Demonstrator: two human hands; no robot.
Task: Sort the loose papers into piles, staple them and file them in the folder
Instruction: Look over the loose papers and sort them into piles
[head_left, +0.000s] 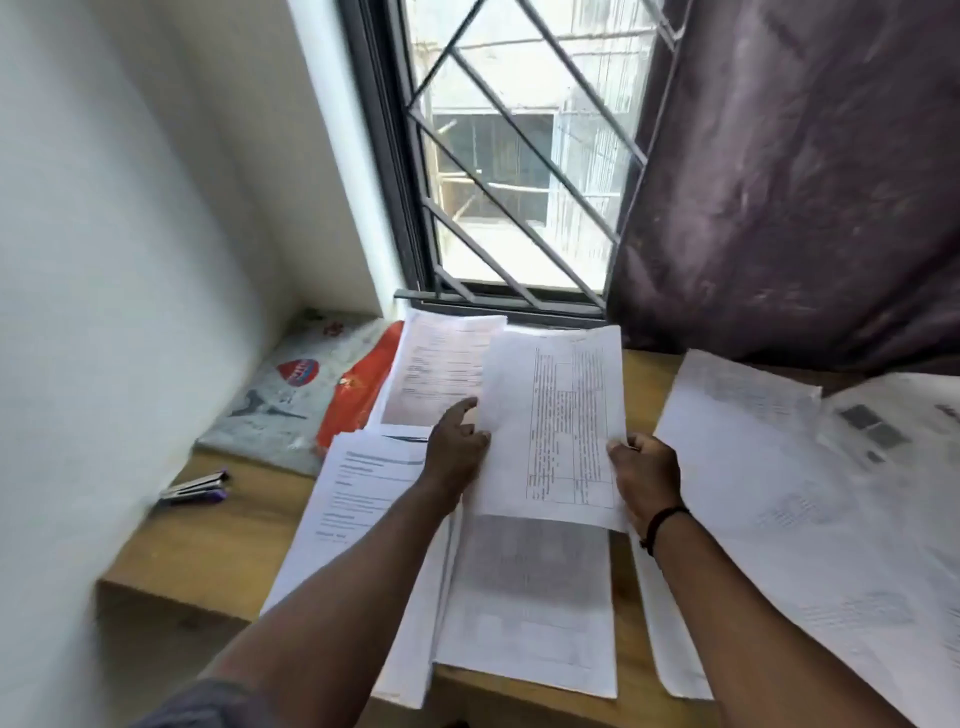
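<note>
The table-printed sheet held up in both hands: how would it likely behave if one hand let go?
The sheet is probably floppy: gripped at both side edges by the left hand and right hand, it already bows slightly. Held by one edge it would likely droop. It looks light, so it may slide easily across the paper piles.

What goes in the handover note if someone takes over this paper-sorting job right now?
Left hand and right hand each grip a side edge of a white printed sheet with a table, held above the wooden desk.
White paper piles: far left, near left, centre, right.
Silver and purple stapler lies unused by the wall; orange and grey plastic folder lies at the far left corner.
Done: sorting partly.
Left: place the sheet, staple, file.
</note>
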